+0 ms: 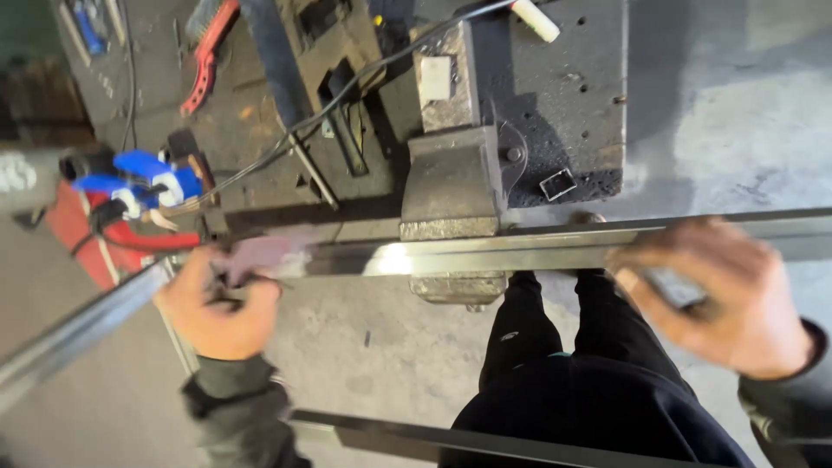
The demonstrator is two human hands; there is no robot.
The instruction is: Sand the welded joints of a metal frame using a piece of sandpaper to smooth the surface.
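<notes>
Vise [452,186] is the only thing holding anything here: its jaws clamp a long steel bar [520,251] about mid-length, between my two hands. A small square tube offcut [556,183] lies loose on the dark steel table [572,87] behind the vise, up and left of my right hand.

Table top is scarred and dirty, with drilled holes. A black cable [347,91] runs across it. A red-handled tool [206,56] lies at the far left end, well above my left hand. A blue and red machine [130,195] sits just above and left of that hand. Floor is stained grey concrete [737,113]. A second bar [451,440] runs low, between my hands and nearer my body.

The clamped bar's long axis runs left-right across the view. The left end drops toward lower left past my left hand; the right end runs out past my right hand.

Left hand [217,303]: fingers curled tight around the bar, left of the vise. Right hand [724,295]: fingers wrapped over the bar, right of the vise; blurred, grip detail unclear.
</notes>
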